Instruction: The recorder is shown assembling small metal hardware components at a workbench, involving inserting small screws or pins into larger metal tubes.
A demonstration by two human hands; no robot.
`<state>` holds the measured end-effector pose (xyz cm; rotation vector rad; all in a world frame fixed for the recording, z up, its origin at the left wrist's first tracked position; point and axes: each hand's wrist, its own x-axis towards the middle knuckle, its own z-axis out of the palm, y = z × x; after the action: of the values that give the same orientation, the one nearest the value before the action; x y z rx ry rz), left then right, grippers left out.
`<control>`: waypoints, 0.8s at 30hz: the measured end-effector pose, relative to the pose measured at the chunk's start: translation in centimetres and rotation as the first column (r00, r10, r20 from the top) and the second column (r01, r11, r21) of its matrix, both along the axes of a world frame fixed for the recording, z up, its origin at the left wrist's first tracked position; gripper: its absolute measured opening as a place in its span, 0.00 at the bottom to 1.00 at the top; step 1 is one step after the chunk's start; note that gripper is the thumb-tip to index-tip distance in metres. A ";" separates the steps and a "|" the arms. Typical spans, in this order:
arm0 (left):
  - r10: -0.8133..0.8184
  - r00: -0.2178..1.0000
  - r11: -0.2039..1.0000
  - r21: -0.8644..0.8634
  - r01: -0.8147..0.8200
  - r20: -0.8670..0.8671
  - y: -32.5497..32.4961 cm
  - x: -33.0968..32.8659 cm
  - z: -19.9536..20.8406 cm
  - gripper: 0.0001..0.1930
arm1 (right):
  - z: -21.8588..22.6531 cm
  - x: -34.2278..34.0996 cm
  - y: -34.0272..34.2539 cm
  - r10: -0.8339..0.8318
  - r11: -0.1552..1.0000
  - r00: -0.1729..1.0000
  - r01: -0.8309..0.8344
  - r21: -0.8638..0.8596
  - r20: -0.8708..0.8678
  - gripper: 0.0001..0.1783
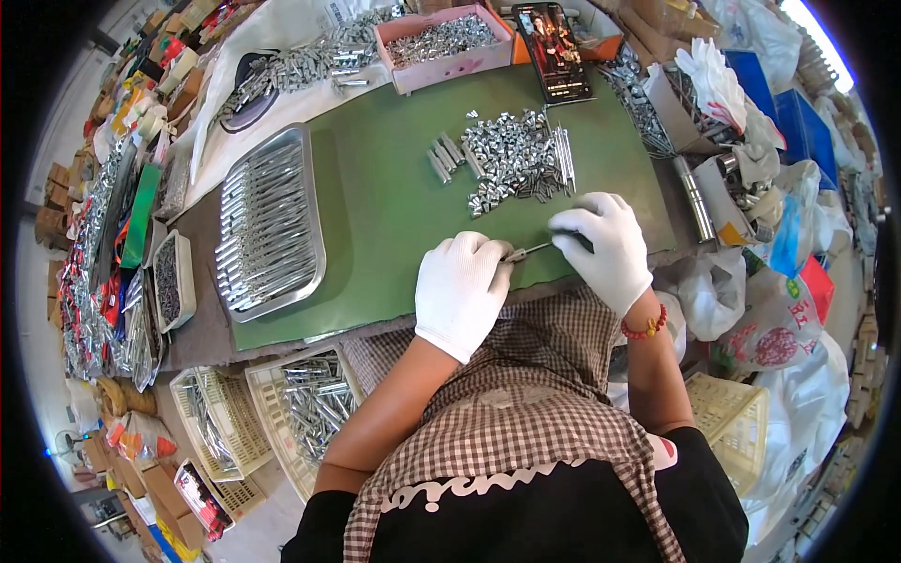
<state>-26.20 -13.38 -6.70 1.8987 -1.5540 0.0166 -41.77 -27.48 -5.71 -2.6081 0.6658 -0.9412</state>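
Note:
My left hand, in a white glove, is closed on a small metal sleeve near the front edge of the green mat. My right hand, also gloved, pinches the far end of a thin metal rod, which reaches toward the sleeve. Whether the rod sits inside the sleeve is hard to tell. Ahead of both hands lies a pile of short silver metal sleeves. Several thin rods stand along its right side, and a few longer grey tubes rest to its left.
A metal tray filled with rows of slim metal pieces is at the left. Behind the mat are a pink box of small parts and a propped phone. A thick metal cylinder lies at the right edge. Baskets flank my lap.

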 end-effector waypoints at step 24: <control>-0.001 1.000 1.000 -0.001 0.001 -0.024 -0.2 0.0 0.1 0.05 | -0.6 1.1 -3.6 -0.286 0.957 0.957 0.284 -0.053 -0.035 0.03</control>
<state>-26.15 -13.53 -6.57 1.8902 -1.5387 -0.0062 -40.63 -31.12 -6.28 -2.6249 1.0668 -0.9932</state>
